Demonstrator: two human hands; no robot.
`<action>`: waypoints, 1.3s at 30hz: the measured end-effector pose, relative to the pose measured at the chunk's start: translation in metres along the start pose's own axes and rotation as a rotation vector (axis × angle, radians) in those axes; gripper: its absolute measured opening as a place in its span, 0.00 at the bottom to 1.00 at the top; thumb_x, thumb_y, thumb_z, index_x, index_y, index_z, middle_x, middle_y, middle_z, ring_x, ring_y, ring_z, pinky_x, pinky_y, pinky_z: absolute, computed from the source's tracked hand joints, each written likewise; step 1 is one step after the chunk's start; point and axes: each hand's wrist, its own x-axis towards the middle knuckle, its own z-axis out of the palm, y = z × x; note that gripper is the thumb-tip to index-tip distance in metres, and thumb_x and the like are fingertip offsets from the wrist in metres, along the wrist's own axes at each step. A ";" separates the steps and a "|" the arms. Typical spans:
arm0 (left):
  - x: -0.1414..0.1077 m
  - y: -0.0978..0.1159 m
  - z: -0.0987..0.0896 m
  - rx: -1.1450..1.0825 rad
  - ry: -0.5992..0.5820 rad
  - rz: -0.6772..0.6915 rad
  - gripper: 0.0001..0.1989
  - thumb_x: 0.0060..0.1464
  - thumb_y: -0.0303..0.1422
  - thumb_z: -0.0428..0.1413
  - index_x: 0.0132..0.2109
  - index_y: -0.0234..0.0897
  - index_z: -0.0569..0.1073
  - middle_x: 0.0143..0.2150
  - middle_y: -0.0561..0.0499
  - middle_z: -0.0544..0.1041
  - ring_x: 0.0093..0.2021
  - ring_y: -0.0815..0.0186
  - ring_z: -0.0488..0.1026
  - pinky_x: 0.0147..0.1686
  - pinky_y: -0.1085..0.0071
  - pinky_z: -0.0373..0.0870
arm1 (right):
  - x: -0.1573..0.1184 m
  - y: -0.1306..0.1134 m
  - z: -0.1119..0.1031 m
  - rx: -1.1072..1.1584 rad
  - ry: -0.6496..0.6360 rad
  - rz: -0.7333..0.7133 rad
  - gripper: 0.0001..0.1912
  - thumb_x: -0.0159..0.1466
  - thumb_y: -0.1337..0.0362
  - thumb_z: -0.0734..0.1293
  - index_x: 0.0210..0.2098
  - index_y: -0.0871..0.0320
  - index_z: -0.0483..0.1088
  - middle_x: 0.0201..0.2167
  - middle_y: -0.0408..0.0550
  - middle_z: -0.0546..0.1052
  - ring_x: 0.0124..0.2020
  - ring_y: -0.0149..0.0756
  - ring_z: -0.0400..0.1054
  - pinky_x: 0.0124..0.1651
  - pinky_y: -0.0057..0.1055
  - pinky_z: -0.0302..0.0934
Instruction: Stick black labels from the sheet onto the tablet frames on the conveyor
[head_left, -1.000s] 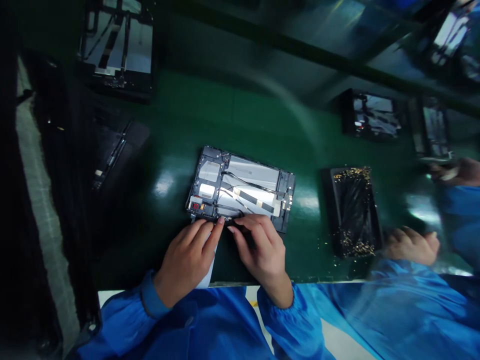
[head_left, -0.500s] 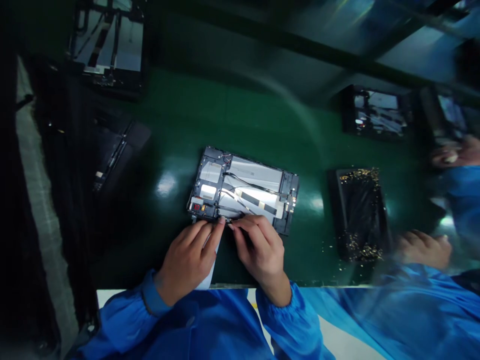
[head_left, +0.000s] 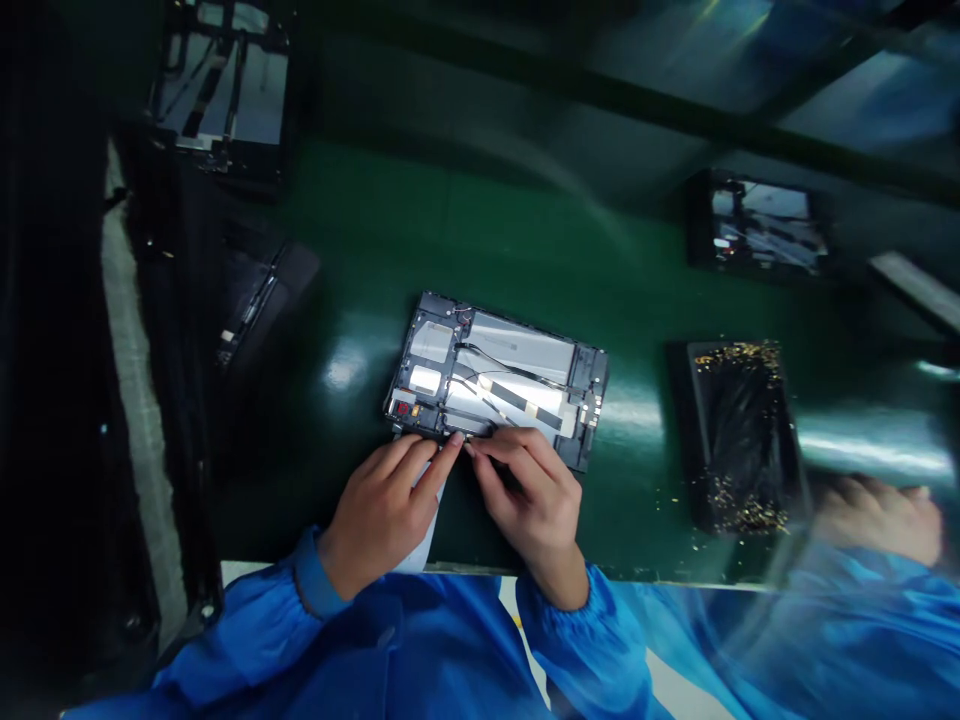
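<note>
An opened tablet housing (head_left: 495, 380) lies flat on the green bench (head_left: 465, 240), its grey frame showing silver panels, thin black cables and tape strips. My left hand (head_left: 379, 515) and my right hand (head_left: 529, 495) both reach its lower long edge. Their fingertips nearly meet there around a thin cable or small part, too small to identify. A white strip (head_left: 424, 535) sticks out below the housing, partly hidden by my left hand.
A black tray (head_left: 742, 440) scattered with small gold parts stands to the right. Other tablet housings lie in dark trays (head_left: 761, 225) (head_left: 221, 85) further back. A co-worker's blurred hand (head_left: 877, 520) is at far right. A dark tray (head_left: 262, 290) sits at left.
The whole view has shifted, so the housing and tray sit further right in the picture. My fingertips stay at the housing's lower edge. The co-worker's upper hand has left the view.
</note>
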 end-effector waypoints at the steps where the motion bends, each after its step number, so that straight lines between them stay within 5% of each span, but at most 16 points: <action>1: 0.000 0.000 -0.001 -0.018 0.003 -0.003 0.29 0.72 0.22 0.49 0.77 0.29 0.64 0.51 0.42 0.85 0.52 0.57 0.84 0.52 0.62 0.83 | -0.001 0.001 0.000 -0.011 0.008 -0.016 0.08 0.73 0.73 0.73 0.44 0.54 0.77 0.38 0.47 0.80 0.37 0.35 0.79 0.40 0.31 0.76; 7: -0.019 -0.009 -0.024 -0.169 0.141 -0.040 0.28 0.72 0.22 0.56 0.75 0.34 0.66 0.55 0.43 0.86 0.64 0.57 0.82 0.63 0.60 0.82 | -0.012 0.006 0.006 -0.136 0.046 -0.142 0.11 0.71 0.74 0.74 0.50 0.55 0.79 0.39 0.49 0.79 0.35 0.34 0.75 0.37 0.30 0.72; 12: -0.043 -0.022 -0.040 0.008 -0.027 -0.073 0.23 0.72 0.36 0.64 0.69 0.38 0.76 0.65 0.41 0.83 0.72 0.49 0.76 0.68 0.54 0.78 | -0.018 0.004 0.002 -0.216 -0.003 -0.159 0.12 0.73 0.72 0.73 0.54 0.56 0.78 0.42 0.52 0.79 0.38 0.37 0.75 0.38 0.32 0.72; 16: -0.052 -0.019 -0.033 0.105 -0.109 -0.097 0.22 0.71 0.40 0.64 0.67 0.40 0.79 0.72 0.41 0.78 0.76 0.47 0.71 0.72 0.50 0.72 | -0.026 -0.025 0.004 -0.138 -0.016 -0.110 0.15 0.72 0.73 0.72 0.57 0.57 0.78 0.43 0.54 0.78 0.41 0.40 0.76 0.42 0.35 0.75; 20: -0.051 -0.011 -0.024 0.124 -0.096 -0.125 0.20 0.72 0.38 0.61 0.65 0.36 0.79 0.73 0.37 0.77 0.77 0.47 0.70 0.73 0.47 0.71 | -0.033 -0.048 0.021 0.131 -0.208 -0.089 0.09 0.75 0.73 0.67 0.51 0.56 0.77 0.37 0.49 0.79 0.36 0.38 0.75 0.40 0.33 0.75; 27: -0.052 -0.012 -0.025 0.112 -0.122 -0.089 0.22 0.69 0.38 0.61 0.65 0.33 0.77 0.75 0.35 0.74 0.78 0.43 0.68 0.74 0.44 0.69 | -0.029 -0.040 0.034 0.125 -0.293 -0.085 0.06 0.76 0.72 0.66 0.44 0.58 0.76 0.36 0.49 0.77 0.35 0.39 0.74 0.40 0.33 0.72; 32: -0.054 -0.012 -0.027 0.107 -0.161 -0.069 0.32 0.64 0.41 0.64 0.68 0.28 0.74 0.75 0.29 0.73 0.78 0.41 0.67 0.75 0.43 0.68 | -0.033 -0.040 0.041 0.008 -0.316 -0.173 0.10 0.74 0.75 0.63 0.48 0.60 0.75 0.36 0.50 0.74 0.36 0.42 0.68 0.38 0.36 0.68; 39: -0.053 -0.005 -0.021 0.153 -0.116 -0.060 0.32 0.65 0.41 0.63 0.70 0.28 0.71 0.75 0.28 0.73 0.77 0.38 0.67 0.74 0.40 0.67 | -0.031 -0.029 0.044 -0.079 -0.288 -0.312 0.12 0.77 0.73 0.58 0.45 0.60 0.74 0.35 0.50 0.73 0.36 0.42 0.66 0.36 0.35 0.66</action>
